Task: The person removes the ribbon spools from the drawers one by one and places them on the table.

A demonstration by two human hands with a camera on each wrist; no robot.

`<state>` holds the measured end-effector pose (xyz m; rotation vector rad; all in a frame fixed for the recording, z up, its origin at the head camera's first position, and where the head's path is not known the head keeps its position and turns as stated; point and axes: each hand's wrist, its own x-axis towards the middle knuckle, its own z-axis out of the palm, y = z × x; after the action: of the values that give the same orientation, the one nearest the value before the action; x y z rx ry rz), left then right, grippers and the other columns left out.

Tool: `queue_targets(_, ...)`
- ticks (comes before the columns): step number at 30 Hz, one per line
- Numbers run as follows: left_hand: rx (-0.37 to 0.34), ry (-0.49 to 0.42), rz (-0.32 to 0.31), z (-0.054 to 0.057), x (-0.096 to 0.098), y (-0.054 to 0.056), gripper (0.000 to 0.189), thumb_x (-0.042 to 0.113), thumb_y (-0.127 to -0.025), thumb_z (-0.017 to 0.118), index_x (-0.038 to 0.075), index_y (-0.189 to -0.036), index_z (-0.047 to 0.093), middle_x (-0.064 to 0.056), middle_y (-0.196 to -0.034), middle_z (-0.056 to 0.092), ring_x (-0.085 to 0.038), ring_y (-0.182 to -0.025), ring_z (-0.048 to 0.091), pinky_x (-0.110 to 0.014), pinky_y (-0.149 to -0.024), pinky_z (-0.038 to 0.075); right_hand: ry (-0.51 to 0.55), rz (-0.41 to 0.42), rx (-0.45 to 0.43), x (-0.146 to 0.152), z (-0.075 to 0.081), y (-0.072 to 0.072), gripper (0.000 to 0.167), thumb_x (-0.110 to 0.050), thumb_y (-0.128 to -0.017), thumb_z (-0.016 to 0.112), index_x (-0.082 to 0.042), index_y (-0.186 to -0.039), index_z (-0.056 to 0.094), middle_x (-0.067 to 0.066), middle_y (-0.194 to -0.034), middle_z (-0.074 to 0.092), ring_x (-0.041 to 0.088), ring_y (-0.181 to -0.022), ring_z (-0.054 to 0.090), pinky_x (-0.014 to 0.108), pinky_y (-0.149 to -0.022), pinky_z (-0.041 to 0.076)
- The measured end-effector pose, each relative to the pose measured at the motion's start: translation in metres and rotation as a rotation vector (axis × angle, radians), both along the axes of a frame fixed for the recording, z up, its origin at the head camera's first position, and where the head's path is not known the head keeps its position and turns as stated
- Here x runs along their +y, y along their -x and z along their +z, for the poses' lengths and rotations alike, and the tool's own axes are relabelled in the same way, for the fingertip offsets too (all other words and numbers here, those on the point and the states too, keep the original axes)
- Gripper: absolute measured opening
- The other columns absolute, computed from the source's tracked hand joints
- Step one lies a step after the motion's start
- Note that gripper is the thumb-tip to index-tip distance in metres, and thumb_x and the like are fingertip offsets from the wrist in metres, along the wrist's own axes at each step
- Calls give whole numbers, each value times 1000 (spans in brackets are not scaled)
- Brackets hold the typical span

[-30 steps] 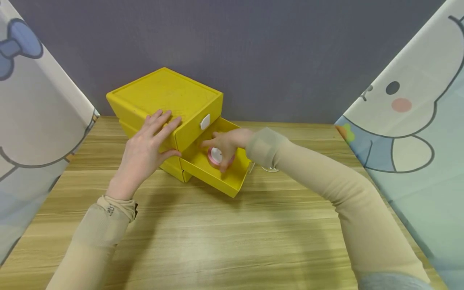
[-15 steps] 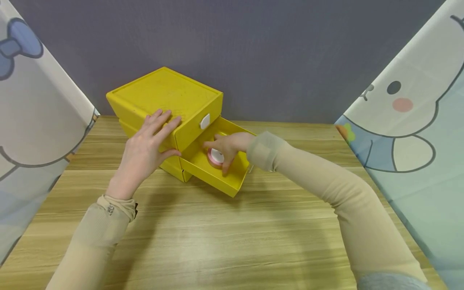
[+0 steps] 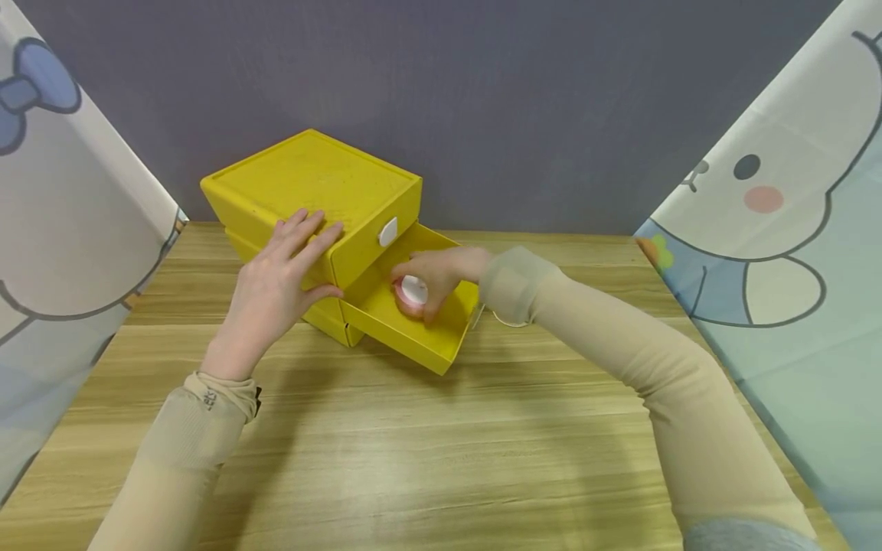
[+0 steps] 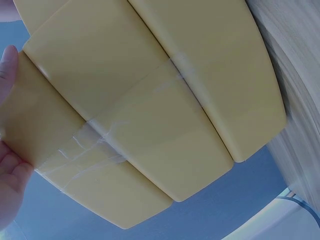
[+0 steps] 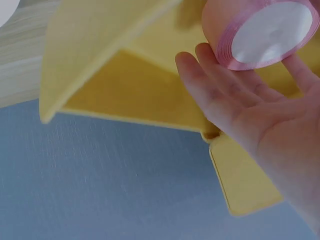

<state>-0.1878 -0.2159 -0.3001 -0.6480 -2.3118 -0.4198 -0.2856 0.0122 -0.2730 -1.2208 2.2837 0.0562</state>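
Left of centre on the bench [image 3: 386,459], a yellow cabinet [image 3: 324,176] stands with its middle drawer [image 3: 396,339] pulled out toward the right. Change: the right hand [image 3: 441,275], its fingers and thumb spread about the roll of pink ribbon [image 3: 415,289] half a second earlier, now grips it. The roll is inside the drawer, white face upward and tilted; whether it is clear of the drawer's floor cannot be told. The left hand [image 3: 270,279] has kept its place, fingers straight and spread on the near part of the cabinet's top, thumb by the front corner. For the work in hand, reaching appears to have given way to holding, with the left hand probably steadying the cabinet.

Count: cabinet, one, of three tiers; open drawer, one; roll, one; hands, two; white handle [image 3: 389,232], one seen, on the upper drawer; printed panels, two, at left [image 3: 76,229] and right [image 3: 744,252]; grey wall [image 3: 537,115], one, at the far side; white round object [image 5: 6,9], one, right of the drawer, partly hidden. Clear tape [image 4: 100,140] crosses the cabinet's side; strips not countable.
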Motion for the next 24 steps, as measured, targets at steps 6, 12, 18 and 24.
queue_targets(6, 6, -2, -2, 0, 0, -1, 83, 17, -60, 88, 11, -136, 54, -20, -140, 52, -38, -134, 45, -54, -113, 38, 92, 8, -1, 15, 20, 0, 72, -17, -71, 81, -7, -133, 47, 15, -124, 56, 29, -113, 50, 38, -100, 46)
queue_targets(12, 4, 1, -4, 1, 0, 0, 84, 17, -60, 88, 11, -137, 53, -20, -141, 51, -38, -134, 45, -54, -113, 37, 113, -137, 35, 41, 49, -3, 78, -22, -73, 81, -17, -142, 43, 11, -128, 51, 27, -117, 47, 43, -102, 45)
queue_targets(18, 2, 0, -3, 3, 1, -1, 84, 17, -60, 88, 11, -136, 54, -20, -141, 51, -39, -134, 45, -54, -112, 38, 136, -233, 70, 80, 67, 0, 75, -23, -78, 77, -19, -144, 41, 10, -134, 48, 28, -117, 45, 43, -97, 47)
queue_targets(24, 4, 3, 0, 3, 1, -2, 84, 17, -60, 88, 11, -136, 53, -19, -141, 51, -38, -134, 45, -54, -111, 40, 142, -291, 91, 123, 71, 3, 74, -21, -79, 76, -15, -144, 40, 12, -133, 50, 29, -111, 47, 41, -89, 51)
